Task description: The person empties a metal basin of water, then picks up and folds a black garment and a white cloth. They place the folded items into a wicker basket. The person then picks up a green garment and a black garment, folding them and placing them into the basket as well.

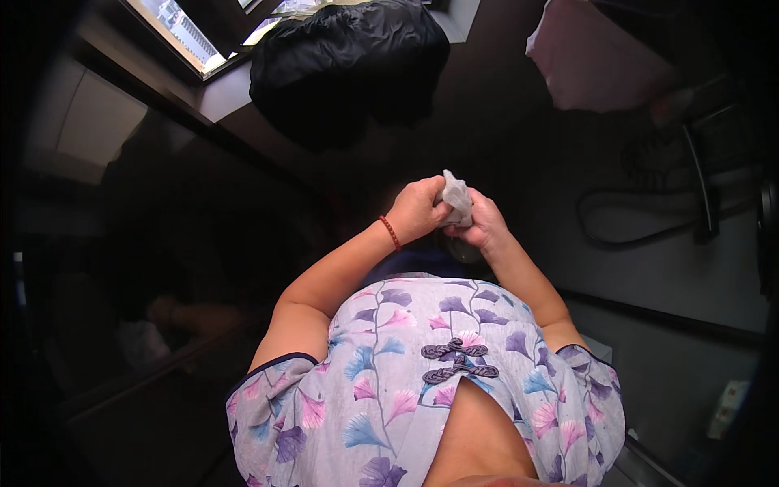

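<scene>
White crumpled cloth or tissue [457,199], gripped in left hand [418,209] and right hand [488,220], out past the floral top [381,325]; could rip or slip if tugged unevenly, or snag on the red bead bracelet [390,233] if dragged back

Your left hand [418,209] and right hand [487,221] curl close together at 12 o'clock from your chest [483,430]. Your left forearm [349,270] points toward 2 o'clock, your right forearm [527,272] between 10 and 11.
</scene>
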